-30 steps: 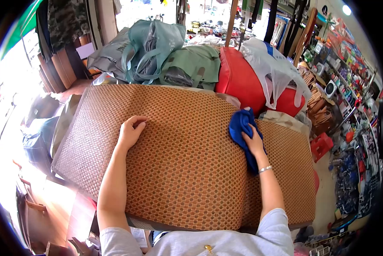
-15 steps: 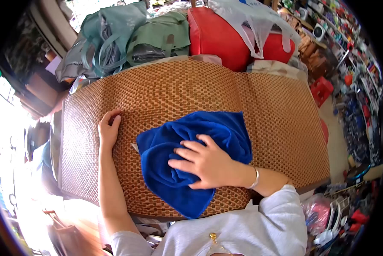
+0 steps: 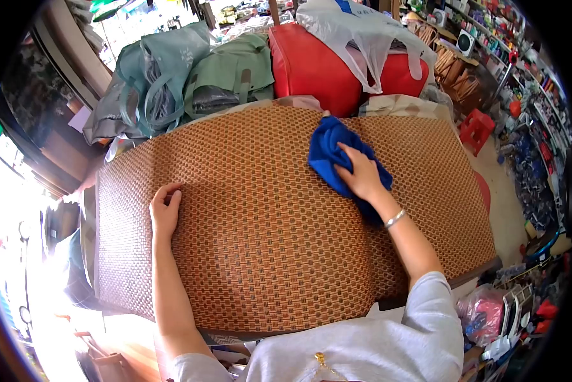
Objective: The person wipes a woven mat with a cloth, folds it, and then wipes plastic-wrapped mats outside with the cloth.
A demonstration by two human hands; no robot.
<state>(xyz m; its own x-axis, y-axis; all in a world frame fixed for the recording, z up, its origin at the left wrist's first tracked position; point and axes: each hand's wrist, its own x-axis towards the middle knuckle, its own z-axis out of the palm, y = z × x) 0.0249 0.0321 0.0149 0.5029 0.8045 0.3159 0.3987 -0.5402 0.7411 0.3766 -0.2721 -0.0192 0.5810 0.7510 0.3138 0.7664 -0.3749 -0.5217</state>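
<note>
A woven brown mat (image 3: 254, 235) lies in front of me with a raised middle. Toward its far right part, a bunched blue cloth (image 3: 331, 148) rests on the surface. My right hand (image 3: 364, 175), with a silver bangle at the wrist, presses on this cloth and grips it; some of the fingers sink into its folds. On the left side of the mat rests my left hand (image 3: 165, 209). Its fingers are loosely bent, the thumb stands a little apart, and I see nothing in it.
Along the far edge stand a grey-green bag (image 3: 165, 76), a green bag (image 3: 232, 73) and a red bag (image 3: 314, 70). A white plastic bag (image 3: 375, 44) lies over the red one. At the right are a red stool (image 3: 475, 130) and crowded shelves (image 3: 521, 70).
My right hand has moved away from me and to the right, taking the blue cloth along. The cloth was spread wide before and is now bunched. My left hand stays in place.
</note>
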